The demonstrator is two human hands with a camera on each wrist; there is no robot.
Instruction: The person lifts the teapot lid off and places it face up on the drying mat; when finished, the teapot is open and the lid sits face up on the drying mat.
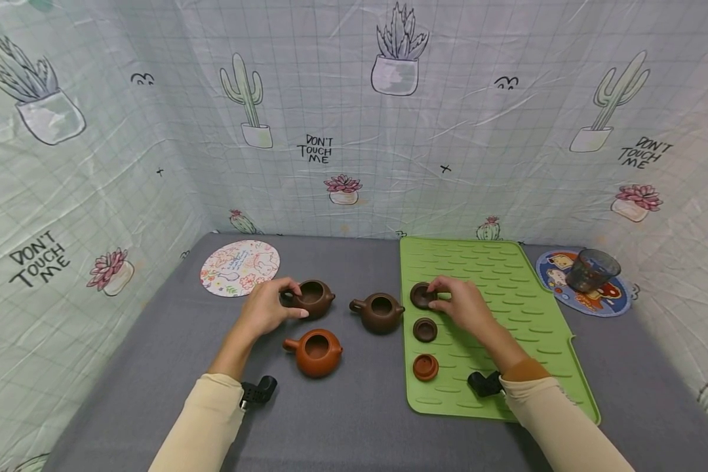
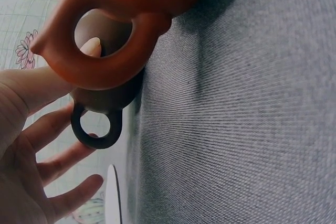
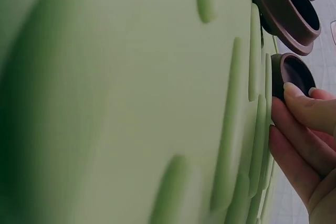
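My left hand [image 1: 267, 307] holds a dark brown teapot [image 1: 315, 299] at its handle side, thumb and forefinger on either side of the body; the other fingers spread loosely in the left wrist view. Near it stand an orange-brown clay teapot [image 1: 321, 357] and a second dark brown teapot [image 1: 382, 316], both lidless. My right hand [image 1: 461, 303] pinches the edge of a dark brown teapot lid [image 3: 296, 74], hollow side showing, at the green mat's left side. Below that lid lie a smaller dark lid [image 1: 425, 330] and an orange-brown lid [image 1: 426, 367].
The green ridged mat [image 1: 490, 262] covers the right part of the grey tabletop [image 1: 354, 419]. A dark glass [image 1: 592, 270] stands on a round blue patterned coaster [image 1: 610, 303] at far right. A pink floral round mat [image 1: 236, 262] lies at back left. Printed cloth [image 1: 354, 111] hangs behind.
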